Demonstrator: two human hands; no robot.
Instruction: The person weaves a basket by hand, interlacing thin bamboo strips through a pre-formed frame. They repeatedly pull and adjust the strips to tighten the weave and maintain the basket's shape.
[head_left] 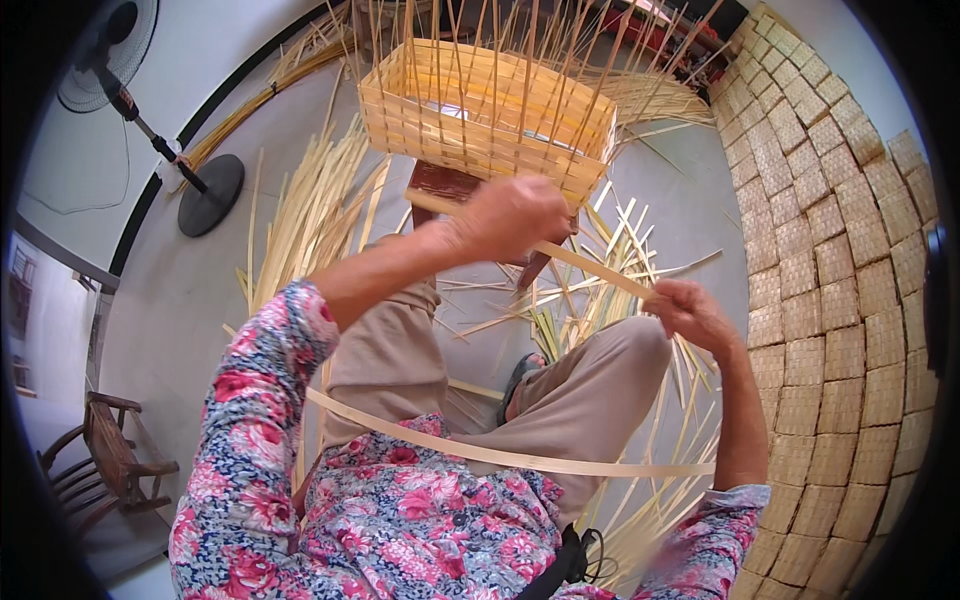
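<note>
A half-woven bamboo basket (480, 120) with upright strips rising from its rim stands on a small dark wooden stool (440, 182) in front of me. My left hand (510, 215) is closed around a long flat bamboo strip (590, 268) just below the basket's near wall. My right hand (690, 312) grips the same strip farther along, above my right knee. The strip loops down and crosses my lap (500, 458).
Loose bamboo strips (310, 210) lie over the grey floor around the stool and my legs. Stacks of finished woven baskets (840, 280) form a wall at right. A standing fan (200, 190) is at upper left, a wooden chair (110, 460) at lower left.
</note>
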